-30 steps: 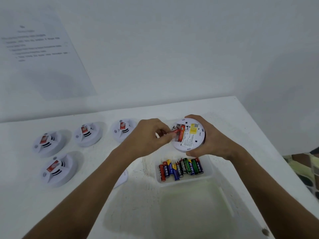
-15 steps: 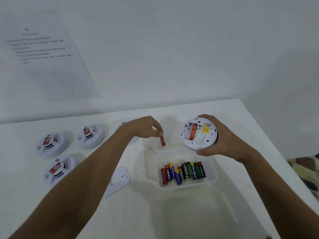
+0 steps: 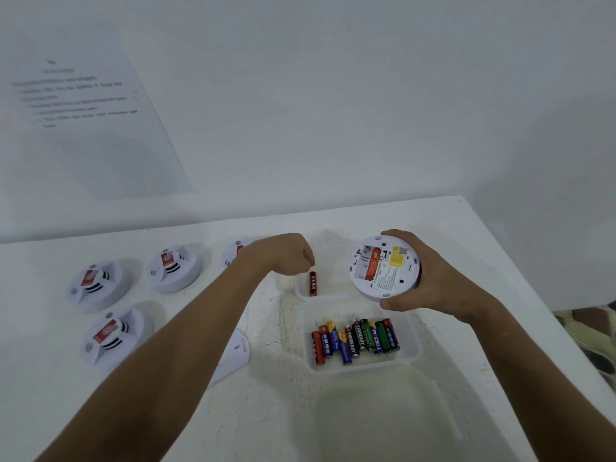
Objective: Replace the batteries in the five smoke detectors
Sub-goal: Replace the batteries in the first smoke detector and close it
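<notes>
My right hand (image 3: 433,285) grips a white smoke detector (image 3: 396,281) turned back-side up above the table. Its open compartment shows one red battery (image 3: 373,269) beside a bare slot. My left hand (image 3: 286,255) hovers with loosely curled fingers over a red battery (image 3: 312,283), which lies in a small clear tray (image 3: 301,292); a thin gap shows between fingertips and battery. Several fresh batteries (image 3: 355,340) lie side by side in a nearer clear tray (image 3: 413,351). A white detector cover (image 3: 237,355) lies by my left forearm.
Three smoke detectors (image 3: 96,285) (image 3: 173,266) (image 3: 111,335) sit face up on the left, and another (image 3: 233,252) is half hidden behind my left wrist. A translucent lid (image 3: 383,415) lies nearest me. The white table's edge (image 3: 533,295) runs down the right. A printed sheet (image 3: 83,111) hangs on the wall.
My left hand pulled a red battery out of the detector, carried it left and lowered it into the small tray. My right hand shifted the detector slightly right.
</notes>
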Available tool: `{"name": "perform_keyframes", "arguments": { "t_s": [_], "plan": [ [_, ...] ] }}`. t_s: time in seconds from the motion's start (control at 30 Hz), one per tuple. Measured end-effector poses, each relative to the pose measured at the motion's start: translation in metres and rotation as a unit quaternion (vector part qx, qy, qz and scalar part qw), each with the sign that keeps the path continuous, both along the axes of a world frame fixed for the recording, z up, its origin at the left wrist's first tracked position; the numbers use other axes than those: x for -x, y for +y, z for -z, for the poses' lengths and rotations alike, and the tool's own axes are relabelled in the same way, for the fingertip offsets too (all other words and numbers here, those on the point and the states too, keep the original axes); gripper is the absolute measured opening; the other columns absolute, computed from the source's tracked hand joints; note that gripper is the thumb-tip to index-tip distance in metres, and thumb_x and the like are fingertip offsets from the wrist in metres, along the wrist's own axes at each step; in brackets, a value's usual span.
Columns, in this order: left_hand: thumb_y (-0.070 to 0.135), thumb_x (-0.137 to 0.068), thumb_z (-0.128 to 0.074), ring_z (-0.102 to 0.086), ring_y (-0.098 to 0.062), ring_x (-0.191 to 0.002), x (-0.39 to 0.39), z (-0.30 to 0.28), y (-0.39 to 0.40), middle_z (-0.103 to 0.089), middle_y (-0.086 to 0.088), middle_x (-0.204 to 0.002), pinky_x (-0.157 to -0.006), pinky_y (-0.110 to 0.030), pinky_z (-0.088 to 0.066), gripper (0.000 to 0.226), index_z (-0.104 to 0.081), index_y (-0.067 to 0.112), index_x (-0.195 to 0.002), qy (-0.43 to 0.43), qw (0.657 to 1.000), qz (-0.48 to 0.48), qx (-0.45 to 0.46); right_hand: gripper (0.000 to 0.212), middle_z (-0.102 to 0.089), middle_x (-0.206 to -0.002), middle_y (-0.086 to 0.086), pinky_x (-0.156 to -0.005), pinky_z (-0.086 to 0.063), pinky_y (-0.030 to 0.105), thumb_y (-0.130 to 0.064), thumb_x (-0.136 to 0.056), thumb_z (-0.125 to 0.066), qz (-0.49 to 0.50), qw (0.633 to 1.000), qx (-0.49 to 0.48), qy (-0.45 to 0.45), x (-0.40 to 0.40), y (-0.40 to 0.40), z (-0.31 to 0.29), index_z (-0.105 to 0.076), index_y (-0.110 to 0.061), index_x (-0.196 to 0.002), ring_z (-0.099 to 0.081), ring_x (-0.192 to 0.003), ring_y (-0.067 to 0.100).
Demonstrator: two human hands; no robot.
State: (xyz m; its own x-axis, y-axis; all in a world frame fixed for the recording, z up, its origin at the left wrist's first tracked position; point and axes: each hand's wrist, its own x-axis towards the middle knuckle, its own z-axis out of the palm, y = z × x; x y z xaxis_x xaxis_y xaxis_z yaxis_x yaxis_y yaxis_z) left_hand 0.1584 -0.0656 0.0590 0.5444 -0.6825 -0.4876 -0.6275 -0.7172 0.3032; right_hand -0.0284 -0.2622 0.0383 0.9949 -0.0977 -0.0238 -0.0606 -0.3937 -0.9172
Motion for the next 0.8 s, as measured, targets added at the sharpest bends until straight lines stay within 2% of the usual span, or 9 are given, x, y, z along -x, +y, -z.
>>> {"name": "perform_keyframes", "arguments": {
  "t_s": [0.07, 0.13, 0.23, 0.3, 0.43, 0.53, 0.57, 0.67, 0.8],
  "plan": [
    [0.021, -0.093, -0.052, -0.047, -0.023, -0.126, 0.007, -0.011, 0.001, -0.047, -0.003, -0.14, -0.102, -0.033, -0.04, 0.03, -0.064, 0.021, -0.121, -0.065, 0.997, -0.014, 0.042, 0.094, -0.056, -0.118, -0.024, -0.084, -0.053, 0.017, -0.016, -0.052, -0.089, -0.003, 1.0, -0.005, -0.002, -0.001, 0.0, -0.002, -0.044, -0.031, -0.133, -0.055, -0.114, -0.002],
    [0.024, -0.089, -0.057, -0.042, -0.022, -0.128, 0.018, -0.022, 0.001, -0.041, -0.004, -0.138, -0.102, -0.033, -0.037, 0.025, -0.064, 0.025, -0.113, -0.102, 0.985, -0.016, 0.138, 0.095, -0.057, -0.12, -0.021, -0.083, -0.054, 0.018, -0.013, -0.053, -0.089, -0.011, 1.0, -0.013, -0.005, -0.001, 0.002, -0.003, -0.044, -0.029, -0.135, -0.056, -0.115, -0.001],
    [0.023, -0.086, -0.067, -0.037, -0.003, -0.119, 0.042, -0.039, 0.0, -0.04, 0.007, -0.132, -0.093, -0.015, -0.028, 0.027, -0.062, 0.03, -0.111, -0.014, 0.964, 0.029, 0.263, 0.096, -0.057, -0.12, -0.02, -0.083, -0.054, 0.019, -0.011, -0.054, -0.09, -0.031, 0.999, -0.014, -0.005, -0.002, 0.005, -0.006, -0.043, -0.027, -0.136, -0.057, -0.114, 0.0],
    [0.026, -0.084, -0.071, -0.037, 0.0, -0.114, 0.053, -0.041, -0.001, -0.042, 0.012, -0.128, -0.093, -0.013, -0.031, 0.033, -0.058, 0.034, -0.113, 0.027, 0.962, 0.049, 0.266, 0.095, -0.058, -0.119, -0.018, -0.083, -0.054, 0.018, -0.009, -0.054, -0.089, -0.04, 0.999, -0.016, -0.008, -0.002, 0.007, -0.008, -0.044, -0.027, -0.135, -0.058, -0.113, 0.002],
    [0.036, -0.081, -0.075, -0.041, -0.006, -0.118, 0.056, -0.034, 0.002, -0.044, 0.01, -0.13, -0.097, -0.024, -0.037, 0.041, -0.052, 0.042, -0.115, 0.05, 0.961, 0.038, 0.271, 0.094, -0.058, -0.12, -0.016, -0.083, -0.055, 0.02, -0.005, -0.055, -0.089, -0.049, 0.998, -0.023, -0.013, -0.001, 0.009, -0.011, -0.044, -0.026, -0.135, -0.058, -0.114, 0.004],
    [0.039, -0.08, -0.075, -0.046, -0.01, -0.118, 0.058, -0.029, 0.004, -0.046, 0.007, -0.127, -0.09, -0.039, -0.052, 0.046, -0.052, 0.041, -0.119, 0.058, 0.959, 0.028, 0.274, 0.095, -0.058, -0.122, -0.011, -0.085, -0.056, 0.026, -0.003, -0.055, -0.088, -0.053, 0.998, -0.029, -0.019, 0.0, 0.011, -0.012, -0.044, -0.024, -0.136, -0.058, -0.115, 0.01],
    [0.039, -0.08, -0.075, -0.047, -0.009, -0.116, 0.06, -0.028, 0.004, -0.047, 0.005, -0.125, -0.088, -0.039, -0.054, 0.047, -0.052, 0.04, -0.12, 0.055, 0.959, 0.027, 0.278, 0.095, -0.058, -0.121, -0.012, -0.085, -0.056, 0.027, -0.004, -0.054, -0.088, -0.05, 0.998, -0.027, -0.023, 0.0, 0.012, -0.012, -0.044, -0.024, -0.136, -0.058, -0.115, 0.01],
    [0.035, -0.08, -0.076, -0.05, -0.01, -0.112, 0.063, -0.024, 0.005, -0.047, 0.004, -0.121, -0.089, -0.023, -0.046, 0.048, -0.051, 0.034, -0.121, 0.053, 0.957, 0.027, 0.282, 0.093, -0.059, -0.118, -0.014, -0.085, -0.056, 0.026, -0.005, -0.051, -0.088, -0.044, 0.998, -0.018, -0.035, -0.001, 0.015, -0.011, -0.046, -0.025, -0.133, -0.059, -0.113, 0.01],
    [0.029, -0.081, -0.076, -0.051, -0.016, -0.11, 0.066, -0.024, 0.004, -0.045, 0.002, -0.118, -0.09, -0.029, -0.05, 0.045, -0.048, 0.031, -0.116, 0.065, 0.958, 0.022, 0.277, 0.092, -0.06, -0.118, -0.015, -0.085, -0.054, 0.023, -0.006, -0.049, -0.088, -0.041, 0.998, -0.008, -0.045, -0.004, 0.02, -0.008, -0.048, -0.026, -0.13, -0.06, -0.113, 0.012]
  ]
}}
